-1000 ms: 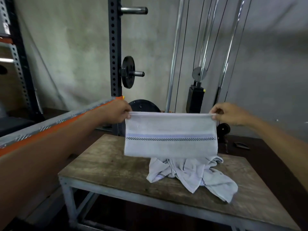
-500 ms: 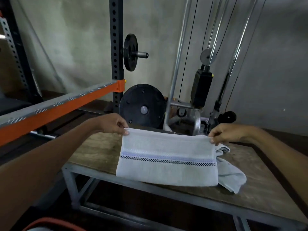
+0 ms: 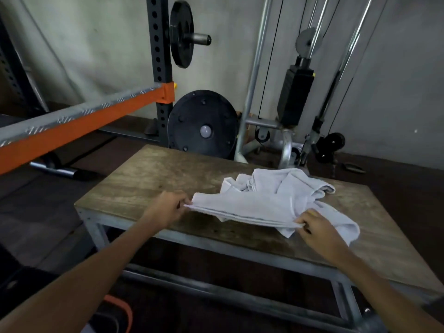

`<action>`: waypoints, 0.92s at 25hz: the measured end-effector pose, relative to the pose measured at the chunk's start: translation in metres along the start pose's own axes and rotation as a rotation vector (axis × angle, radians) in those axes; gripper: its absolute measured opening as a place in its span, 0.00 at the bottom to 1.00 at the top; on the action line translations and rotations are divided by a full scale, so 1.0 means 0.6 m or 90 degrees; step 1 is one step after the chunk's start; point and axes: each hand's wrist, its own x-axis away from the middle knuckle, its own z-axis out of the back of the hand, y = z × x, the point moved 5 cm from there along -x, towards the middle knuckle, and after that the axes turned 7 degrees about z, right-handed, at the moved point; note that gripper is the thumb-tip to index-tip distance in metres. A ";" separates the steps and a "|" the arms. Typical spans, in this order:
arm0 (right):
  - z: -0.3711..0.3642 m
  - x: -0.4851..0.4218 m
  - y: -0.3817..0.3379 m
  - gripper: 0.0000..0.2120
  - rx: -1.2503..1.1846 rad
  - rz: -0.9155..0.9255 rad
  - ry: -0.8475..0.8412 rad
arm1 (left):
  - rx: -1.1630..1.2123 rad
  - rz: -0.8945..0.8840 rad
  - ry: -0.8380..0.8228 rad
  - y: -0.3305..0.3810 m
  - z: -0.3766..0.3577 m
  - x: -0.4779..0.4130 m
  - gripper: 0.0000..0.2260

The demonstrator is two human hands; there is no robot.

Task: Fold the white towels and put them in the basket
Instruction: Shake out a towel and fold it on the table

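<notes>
My left hand [image 3: 168, 209] and right hand [image 3: 317, 228] each pinch one end of the folded white cloth towel [image 3: 242, 207]. It hangs low over the worn wooden, metal-framed table [image 3: 149, 179], partly over a crumpled white towel [image 3: 283, 186]. Its long axis runs left to right. A round black weight plate [image 3: 203, 124] stands behind.

Wooden table [image 3: 156, 179]; black weight plate [image 3: 203, 123] behind, seemingly leaning.

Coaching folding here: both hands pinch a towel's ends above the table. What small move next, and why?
Probably bring the left hand toward the right hand to halve the folded towel: it spans long between both pinches, above the crumpled towel.
</notes>
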 end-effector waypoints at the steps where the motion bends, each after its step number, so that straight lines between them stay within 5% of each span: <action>1: -0.028 0.024 0.008 0.06 0.013 0.003 -0.016 | -0.029 -0.019 -0.014 -0.007 -0.029 0.018 0.05; 7: -0.075 0.071 0.015 0.12 0.071 0.033 -0.035 | -0.040 -0.086 -0.014 -0.016 -0.078 0.061 0.07; 10: -0.061 0.068 0.001 0.04 0.144 0.027 0.009 | -0.075 -0.100 0.025 -0.008 -0.076 0.068 0.14; 14: -0.058 -0.009 -0.052 0.15 0.194 0.011 0.079 | -0.058 -0.101 0.110 0.098 -0.086 0.035 0.22; 18: -0.129 -0.095 -0.091 0.25 0.141 -0.035 -0.020 | -0.199 -0.085 -0.002 0.167 -0.162 -0.031 0.26; 23: -0.167 -0.072 -0.015 0.40 0.221 -0.074 -0.166 | -0.291 -0.005 -0.060 0.074 -0.201 -0.029 0.38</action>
